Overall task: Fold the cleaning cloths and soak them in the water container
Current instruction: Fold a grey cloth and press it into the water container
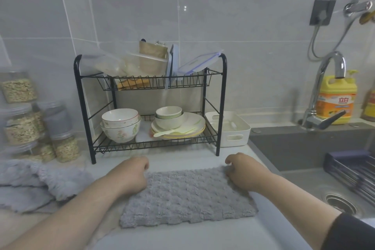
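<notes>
Grey cloth [188,197] lies flat on the desk [203,233], in front of the person and just left of the sink [300,148]; it shows as a wide rectangle with a nubby pile, its long edges running left to right; its near right corner reaches the desk's edge at the sink.

Left hand [132,174] sits on the cloth's far left corner, fingers curled under and gripping that corner; right hand [245,170] sits on the far right corner, fingers likewise curled down over the far edge and gripping it; the two hands are well apart, with the whole far edge of the cloth stretched between them; both forearms lie along the cloth's short sides.

Second cloth [36,180], also grey, lies crumpled on the desk to the left, apart from both hands.

White container [233,130] stands beyond the right hand, between the black dish rack [150,87] and the sink, touching neither hand; whether it holds water cannot be told.

The rack stands directly behind the cloth; bowls [119,126] and plates [182,128] on its lower shelf, clear boxes and lids on the upper.

Jars [22,128] stand far left, blurred; faucet [328,87] and yellow detergent bottle [336,99] stand behind the sink.
</notes>
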Available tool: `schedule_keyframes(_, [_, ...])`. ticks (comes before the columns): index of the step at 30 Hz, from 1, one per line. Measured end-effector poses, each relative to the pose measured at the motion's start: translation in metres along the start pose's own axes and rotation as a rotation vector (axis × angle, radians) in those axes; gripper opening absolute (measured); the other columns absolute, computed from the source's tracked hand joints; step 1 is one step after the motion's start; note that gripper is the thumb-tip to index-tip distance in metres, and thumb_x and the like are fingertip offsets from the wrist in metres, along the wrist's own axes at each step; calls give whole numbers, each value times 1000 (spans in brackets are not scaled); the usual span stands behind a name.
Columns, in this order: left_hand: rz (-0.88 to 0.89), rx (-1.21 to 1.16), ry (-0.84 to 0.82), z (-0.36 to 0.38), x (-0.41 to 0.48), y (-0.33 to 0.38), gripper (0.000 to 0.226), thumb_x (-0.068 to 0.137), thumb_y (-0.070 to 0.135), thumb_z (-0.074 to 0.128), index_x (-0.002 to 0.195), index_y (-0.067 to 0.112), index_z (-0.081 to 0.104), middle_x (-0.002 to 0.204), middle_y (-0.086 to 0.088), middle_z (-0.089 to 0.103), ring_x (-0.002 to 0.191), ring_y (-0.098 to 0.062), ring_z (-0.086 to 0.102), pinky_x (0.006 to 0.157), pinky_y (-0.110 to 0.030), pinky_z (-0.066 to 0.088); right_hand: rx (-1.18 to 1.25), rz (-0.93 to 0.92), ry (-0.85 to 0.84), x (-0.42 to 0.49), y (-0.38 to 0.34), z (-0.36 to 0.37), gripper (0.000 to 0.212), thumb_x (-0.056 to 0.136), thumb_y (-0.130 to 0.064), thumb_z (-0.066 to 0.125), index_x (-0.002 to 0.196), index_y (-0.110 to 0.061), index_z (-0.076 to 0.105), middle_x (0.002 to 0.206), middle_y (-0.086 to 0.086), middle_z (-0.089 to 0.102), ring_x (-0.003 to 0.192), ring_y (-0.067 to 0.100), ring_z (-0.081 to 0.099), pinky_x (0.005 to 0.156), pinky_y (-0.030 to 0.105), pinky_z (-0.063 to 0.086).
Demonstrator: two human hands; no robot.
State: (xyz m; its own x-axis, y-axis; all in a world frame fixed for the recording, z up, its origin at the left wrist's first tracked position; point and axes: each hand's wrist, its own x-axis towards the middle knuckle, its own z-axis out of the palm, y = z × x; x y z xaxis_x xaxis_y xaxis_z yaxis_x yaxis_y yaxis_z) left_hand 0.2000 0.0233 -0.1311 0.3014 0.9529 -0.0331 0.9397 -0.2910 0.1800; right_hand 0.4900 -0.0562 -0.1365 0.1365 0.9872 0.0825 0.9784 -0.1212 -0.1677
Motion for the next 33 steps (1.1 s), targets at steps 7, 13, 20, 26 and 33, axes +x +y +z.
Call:
schedule_keyframes(7, [360, -2, -148, 18, -39, 6, 84, 78, 69, 54, 148, 33, 26, 157, 16, 15, 142, 2, 13, 115, -18, 10, -61, -414, -59, -44, -27, 6, 43, 98, -44, 35, 129, -17, 47, 137, 0, 45, 128, 23, 41, 109, 38, 30])
schedule_keyframes(13, [372, 35, -264, 19, -46, 1, 134, 37, 94, 11, 152, 28, 3, 158, 12, -6, 136, 6, -10, 111, -18, -5, -171, -338, -202, -53, -23, 16, 95, 75, -73, -1, 153, -20, 12, 161, -1, 8, 148, 11, 5, 117, 27, -1])
schedule_keyframes(20, [451, -22, 22, 14, -64, 28, 50, 89, 59, 30, 111, 24, 58, 125, 11, 55, 121, -10, 45, 108, -33, 34, 222, 220, 81, -50, -26, -8, 27, 93, -31, 44, 98, -9, 59, 102, 9, 59, 98, 28, 57, 78, 30, 44])
schedule_keyframes(26, [479, 85, -119, 24, -79, 57, 46, 99, 49, 27, 141, 33, 38, 150, 7, 34, 140, -14, 27, 115, -30, 20, 685, 568, -203, -36, -22, -24, 12, 76, -11, 58, 87, -4, 60, 78, 13, 63, 60, 25, 51, 54, 24, 40])
schedule_keyframes(33, [439, -109, -68, 26, -84, 51, 40, 100, 41, 32, 134, 27, 49, 147, 5, 40, 136, -13, 32, 110, -27, 22, 761, 462, -233, -40, -20, -34, 25, 82, 2, 51, 104, -8, 57, 85, 16, 59, 70, 28, 56, 71, 37, 56])
